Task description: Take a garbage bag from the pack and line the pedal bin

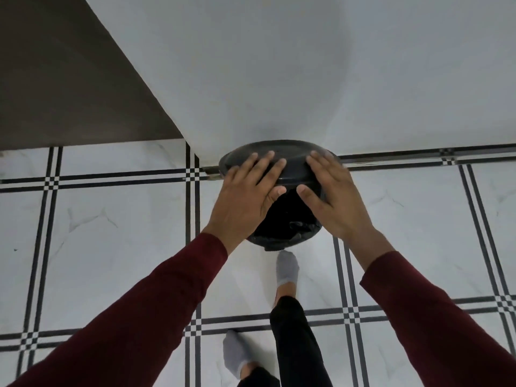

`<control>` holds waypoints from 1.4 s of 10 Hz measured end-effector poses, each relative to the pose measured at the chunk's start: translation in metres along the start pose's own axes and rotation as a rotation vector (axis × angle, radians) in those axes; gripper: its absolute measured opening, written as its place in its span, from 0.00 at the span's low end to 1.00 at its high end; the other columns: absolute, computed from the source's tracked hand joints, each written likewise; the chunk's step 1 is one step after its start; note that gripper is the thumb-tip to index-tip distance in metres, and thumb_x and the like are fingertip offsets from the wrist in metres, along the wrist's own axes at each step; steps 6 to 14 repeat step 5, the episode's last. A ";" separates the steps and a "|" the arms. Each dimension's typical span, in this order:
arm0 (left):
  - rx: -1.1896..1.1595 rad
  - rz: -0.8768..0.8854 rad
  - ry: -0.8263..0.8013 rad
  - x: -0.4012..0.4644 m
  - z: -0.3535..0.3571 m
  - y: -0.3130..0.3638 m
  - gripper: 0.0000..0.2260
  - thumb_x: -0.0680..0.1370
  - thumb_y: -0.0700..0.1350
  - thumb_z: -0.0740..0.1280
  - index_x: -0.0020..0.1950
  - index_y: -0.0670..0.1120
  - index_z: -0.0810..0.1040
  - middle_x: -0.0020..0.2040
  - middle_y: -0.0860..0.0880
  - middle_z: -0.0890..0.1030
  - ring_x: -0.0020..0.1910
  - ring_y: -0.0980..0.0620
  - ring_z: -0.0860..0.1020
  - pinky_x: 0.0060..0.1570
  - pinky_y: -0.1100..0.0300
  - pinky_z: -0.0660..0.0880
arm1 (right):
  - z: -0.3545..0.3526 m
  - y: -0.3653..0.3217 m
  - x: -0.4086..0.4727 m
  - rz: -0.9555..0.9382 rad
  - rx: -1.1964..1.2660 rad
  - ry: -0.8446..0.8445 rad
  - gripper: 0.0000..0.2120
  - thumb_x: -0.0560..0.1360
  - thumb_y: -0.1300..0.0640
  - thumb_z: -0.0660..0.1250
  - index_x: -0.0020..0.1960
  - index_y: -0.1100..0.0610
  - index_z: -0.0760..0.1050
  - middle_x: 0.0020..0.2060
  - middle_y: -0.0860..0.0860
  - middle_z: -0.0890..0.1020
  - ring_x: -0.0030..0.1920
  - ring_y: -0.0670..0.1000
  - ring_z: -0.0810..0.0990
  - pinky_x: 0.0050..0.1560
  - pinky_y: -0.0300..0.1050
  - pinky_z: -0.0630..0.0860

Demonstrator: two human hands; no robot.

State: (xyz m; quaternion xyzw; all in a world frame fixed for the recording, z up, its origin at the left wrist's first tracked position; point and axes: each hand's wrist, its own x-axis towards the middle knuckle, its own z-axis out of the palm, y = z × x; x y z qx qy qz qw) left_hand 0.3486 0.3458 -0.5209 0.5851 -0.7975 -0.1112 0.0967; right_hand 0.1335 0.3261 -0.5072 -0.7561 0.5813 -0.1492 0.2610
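The person is standing over a small black pedal bin (282, 219) that is sitting on the tiled floor (111, 241) against the far white wall (279, 65). Both hands are resting flat on the lid (276, 156), which is tilted up toward the wall. The left hand (245, 196) is lying with its fingers spread across the left half of the lid, thumb pointing toward the opening. The right hand (332, 196) is mirroring it on the right half. Neither grip is closing on anything: the fingers are straight and splayed, and the palms are pressing or steadying rather than holding.

Below the lid, the mouth of the bin is showing dark, crinkled plastic along its near rim, which looks like a black bag (301, 229) already sitting inside and folded over the edge. How well it is seated on the far side is hidden by the hands and lid. One socked foot (287, 268) is resting just beside the pedal at the bin's near base; whether it is pressing the pedal is not clear.

The pack of bags is not showing anywhere in view. Judging by this, the bag is taken and the lining is mostly done. What is probably left is lowering the lid and checking that the bag is staying tucked around the rim.
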 end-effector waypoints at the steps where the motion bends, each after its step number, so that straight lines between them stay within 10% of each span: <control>1: 0.033 0.014 -0.059 -0.029 0.022 0.006 0.27 0.86 0.60 0.53 0.81 0.47 0.62 0.82 0.47 0.63 0.80 0.42 0.62 0.70 0.40 0.69 | 0.019 0.008 -0.026 0.072 0.020 -0.086 0.37 0.79 0.37 0.58 0.81 0.55 0.60 0.81 0.49 0.59 0.82 0.50 0.51 0.80 0.59 0.53; 4: 0.111 -0.154 -0.353 -0.063 0.086 0.036 0.28 0.86 0.57 0.53 0.82 0.44 0.59 0.83 0.46 0.60 0.77 0.40 0.64 0.70 0.42 0.71 | 0.069 0.037 -0.065 0.224 0.030 -0.297 0.28 0.82 0.50 0.62 0.79 0.58 0.64 0.80 0.52 0.62 0.80 0.53 0.59 0.79 0.49 0.59; 14: 0.028 -0.239 -0.346 -0.048 0.074 0.050 0.27 0.86 0.55 0.54 0.82 0.44 0.58 0.82 0.46 0.61 0.78 0.41 0.61 0.71 0.42 0.69 | 0.061 0.035 -0.059 0.264 0.057 -0.287 0.27 0.81 0.52 0.62 0.78 0.60 0.65 0.79 0.56 0.64 0.79 0.55 0.61 0.78 0.50 0.60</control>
